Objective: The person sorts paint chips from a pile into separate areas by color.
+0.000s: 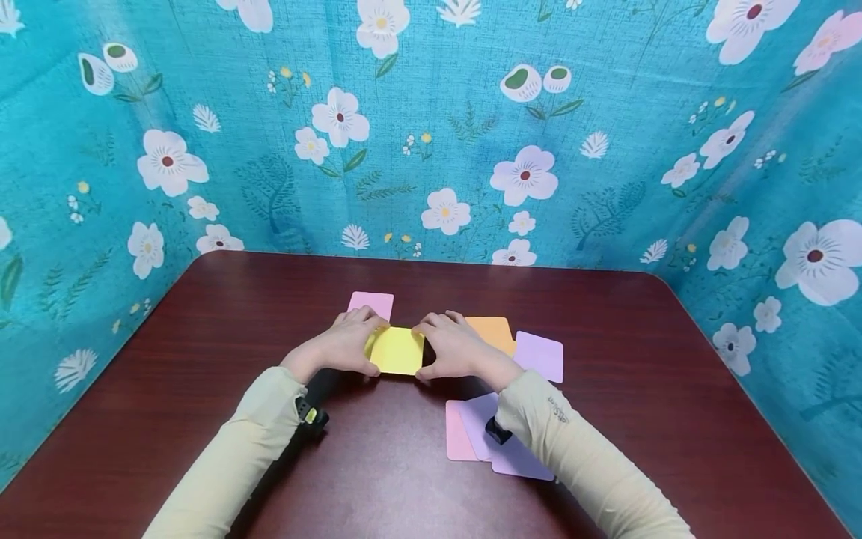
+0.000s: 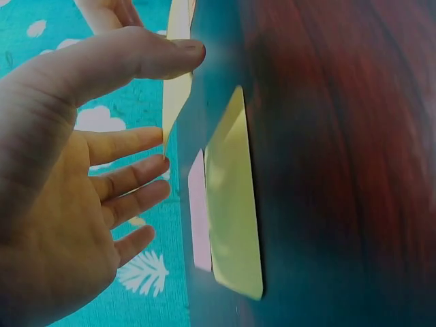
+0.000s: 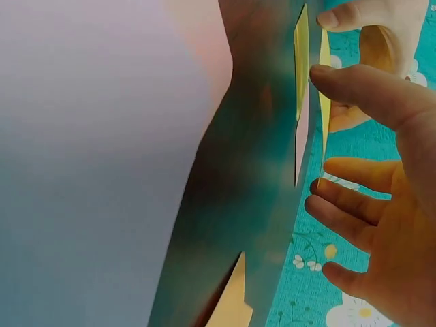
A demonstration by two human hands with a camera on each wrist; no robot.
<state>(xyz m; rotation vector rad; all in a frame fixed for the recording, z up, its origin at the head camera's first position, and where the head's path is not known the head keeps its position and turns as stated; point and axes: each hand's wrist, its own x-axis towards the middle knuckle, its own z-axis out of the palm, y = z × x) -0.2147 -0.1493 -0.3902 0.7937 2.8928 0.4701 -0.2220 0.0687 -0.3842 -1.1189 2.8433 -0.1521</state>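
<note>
Yellow paper, both hands pinching edges

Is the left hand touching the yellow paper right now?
Touching. In the left wrist view the left hand has its thumb pressed on the edge of the yellow paper; the head view shows both hands on it.

I count six paper squares: one yellow at centre, one orange, two pink and two purple toward the right and lower right.
</note>
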